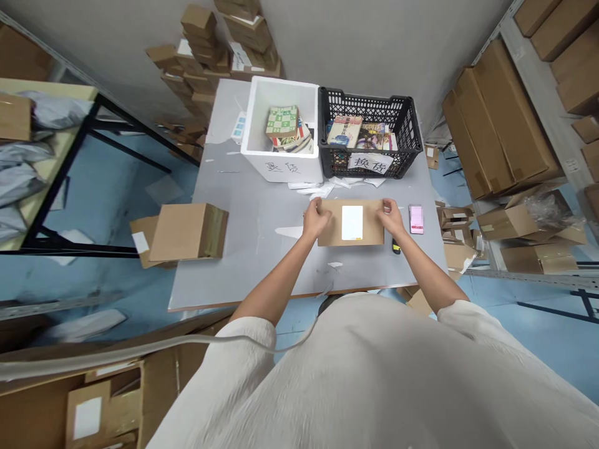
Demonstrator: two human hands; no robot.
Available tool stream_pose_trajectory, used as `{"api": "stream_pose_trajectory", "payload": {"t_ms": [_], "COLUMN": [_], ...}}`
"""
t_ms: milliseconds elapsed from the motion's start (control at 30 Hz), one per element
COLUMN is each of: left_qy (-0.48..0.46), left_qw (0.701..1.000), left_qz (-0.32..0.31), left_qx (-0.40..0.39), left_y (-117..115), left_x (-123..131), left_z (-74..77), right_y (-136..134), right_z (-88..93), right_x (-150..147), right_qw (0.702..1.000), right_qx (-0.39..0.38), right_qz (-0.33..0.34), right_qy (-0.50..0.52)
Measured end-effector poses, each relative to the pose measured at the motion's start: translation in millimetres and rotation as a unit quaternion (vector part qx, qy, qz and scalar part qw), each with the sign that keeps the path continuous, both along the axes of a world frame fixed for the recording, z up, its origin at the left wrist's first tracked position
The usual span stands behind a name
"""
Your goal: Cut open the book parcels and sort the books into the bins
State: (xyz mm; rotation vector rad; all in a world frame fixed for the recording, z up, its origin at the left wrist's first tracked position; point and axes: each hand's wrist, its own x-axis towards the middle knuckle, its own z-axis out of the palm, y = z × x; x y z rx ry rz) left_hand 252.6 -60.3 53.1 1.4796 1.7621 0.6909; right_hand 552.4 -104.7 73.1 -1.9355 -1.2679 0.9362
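Observation:
A flat brown cardboard box with a white label on its upper face is in front of me at the table's near side. My left hand grips its left end near the far corner, fingers closed on the edge. At the opposite end, my right hand pinches the far right corner. A black and yellow cutter lies beside the right wrist, partly hidden by it. Farther right, a phone with a lit pink screen rests on the table.
Behind the box stand a white foam bin and a black plastic crate, both holding books. White paper scraps lie before them. A larger carton sits at the table's left edge. A pale cable crosses by my left arm.

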Motion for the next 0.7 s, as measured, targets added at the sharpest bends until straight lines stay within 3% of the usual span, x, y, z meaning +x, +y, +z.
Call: {"api": "stream_pose_trajectory", "payload": {"t_ms": [133,233,567,700], "left_qy": [-0.017,-0.01,0.038,0.036], "left_qw": [0.999,0.999,0.99,0.989], "left_qz": [0.026,0.046,0.063,0.077], "left_qx": [0.031,0.016,-0.124,-0.118], "left_y": [3.1,-1.2,-27.5,-29.9], "left_x": [-0.6,-0.8,-16.0,-20.9], "left_z": [14.0,16.5,-7.8,-19.0], "right_y": [4.8,2.1,-15.3,-17.2], "right_z": [7.4,5.0,-12.5,-23.4], "right_x": [-2.6,-5.0,4.3,6.5], "right_qw": [0.999,0.999,0.991,0.987], "right_qx": [0.043,0.042,-0.101,-0.129], "right_qz": [-0.006,-0.024,-0.05,-0.06], "right_qy": [0.003,0.006,-0.072,-0.067]}}
